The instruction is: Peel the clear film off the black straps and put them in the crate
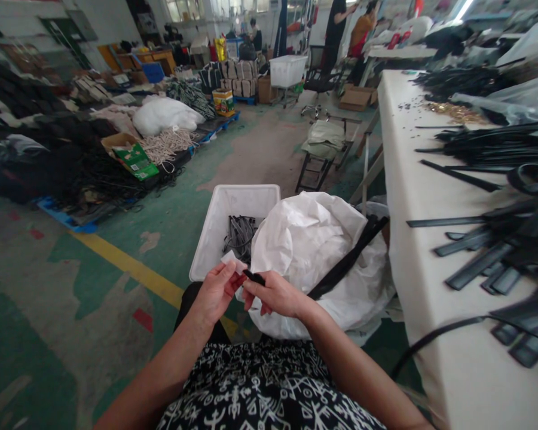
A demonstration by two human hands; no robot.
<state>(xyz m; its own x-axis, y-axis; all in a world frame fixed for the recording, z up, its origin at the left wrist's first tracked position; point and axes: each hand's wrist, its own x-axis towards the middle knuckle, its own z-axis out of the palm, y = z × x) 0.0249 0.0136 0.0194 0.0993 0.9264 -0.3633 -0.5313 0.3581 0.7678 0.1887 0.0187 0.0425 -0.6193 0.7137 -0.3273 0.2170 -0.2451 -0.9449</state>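
Above my lap, my left hand (217,289) pinches a small white piece (234,261), perhaps paper or cloth. Close beside it, my right hand (278,294) grips a short black strip (254,276) whose end points toward the left fingers. How far the strip runs inside the right hand is hidden. Just beyond both hands stands a white plastic bin (202,239) with dark grey straps (240,234) inside. To its right bulges a large white sack (309,233), and a bundle of long black strips (349,257) lies across it.
A table with a white cover (412,286) runs along my right, bearing piles of black straps (488,239). Ahead is a small stool with folded cloth (325,140). Pallets of goods (89,224) line the left. Several people work at the back.
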